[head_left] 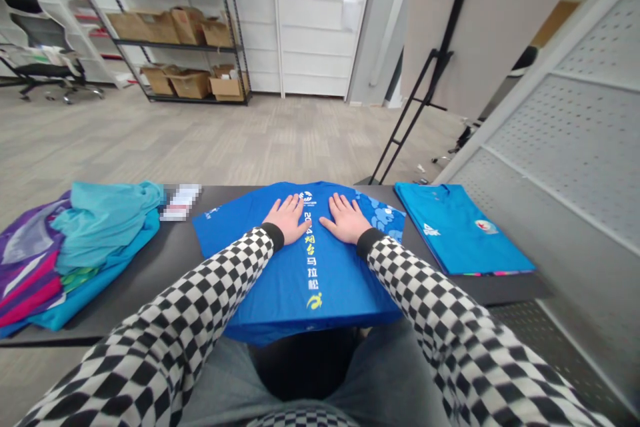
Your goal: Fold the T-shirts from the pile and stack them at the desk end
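Note:
A blue T-shirt point(280, 293) with white and yellow lettering down its middle lies spread on the dark table. Its near edge hangs over the table's front, and a patterned sleeve shows at the right. My left hand point(289, 219) rests flat on the shirt, left of the lettering, fingers stretched forward. Just right of the lettering, my right hand point(346, 219) also lies flat on the cloth with its fingers apart. Neither hand grips anything. Both forearms are in black-and-white checkered sleeves.
On the table's left is a heap of crumpled teal, purple and pink garments point(110, 227), beside a partly blurred phone-like object point(181, 203). Folded bright-blue shirts point(460, 233) lie at the right. A grey perforated panel point(565, 120) stands right of the table point(125, 310).

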A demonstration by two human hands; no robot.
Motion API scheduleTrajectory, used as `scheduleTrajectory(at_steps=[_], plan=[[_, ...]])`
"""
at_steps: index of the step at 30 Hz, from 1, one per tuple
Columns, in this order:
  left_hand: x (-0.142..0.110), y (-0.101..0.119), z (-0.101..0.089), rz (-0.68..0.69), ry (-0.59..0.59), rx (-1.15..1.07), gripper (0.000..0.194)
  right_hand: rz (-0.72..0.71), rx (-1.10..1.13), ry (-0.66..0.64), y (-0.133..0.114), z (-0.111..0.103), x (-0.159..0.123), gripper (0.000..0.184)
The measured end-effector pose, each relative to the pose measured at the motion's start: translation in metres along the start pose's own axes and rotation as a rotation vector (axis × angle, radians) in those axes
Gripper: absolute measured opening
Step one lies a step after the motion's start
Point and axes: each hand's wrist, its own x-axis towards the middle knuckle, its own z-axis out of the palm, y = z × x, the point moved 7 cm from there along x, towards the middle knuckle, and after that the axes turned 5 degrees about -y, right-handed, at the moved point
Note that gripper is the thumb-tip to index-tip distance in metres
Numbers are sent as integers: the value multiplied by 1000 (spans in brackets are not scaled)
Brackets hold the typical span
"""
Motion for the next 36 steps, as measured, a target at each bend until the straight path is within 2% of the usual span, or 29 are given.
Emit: scheduleTrajectory(at_steps=[3,7,11,14,16,19,23,26,30,33,36], plan=[[-4,0,-3,-20,-24,-14,94,8,2,-25,-4,0,-2,105],[-15,-5,-14,-39,57,-11,95,-59,6,52,-21,-8,-9,111],[-30,-6,0,-24,35,2,94,-114,14,27,-37,5,-18,114],[-35,-4,0,-36,4,21,96,-101,17,-17,-41,8,-22,115],[-40,-5,-8,-64,19,26,97,-97,23,-13,-41,2,-26,116],[-57,-12,-21,-103,109,39,98,-86,29,49,-37,-6,-40,116],[-86,-28,-4,-140,69,31,101,-42,25,34,-29,7,-60,114],[-95,-32,6,-154,36,20,102,-27,26,0,-28,14,-63,114],[-94,-29,-1,-169,13,4,102,-12,46,-22,-28,8,-63,117],[-103,-29,-6,-146,69,14,101,14,53,17,-23,5,-72,118],[-118,-32,0,-131,89,23,100,32,45,36,-17,12,-85,116]])
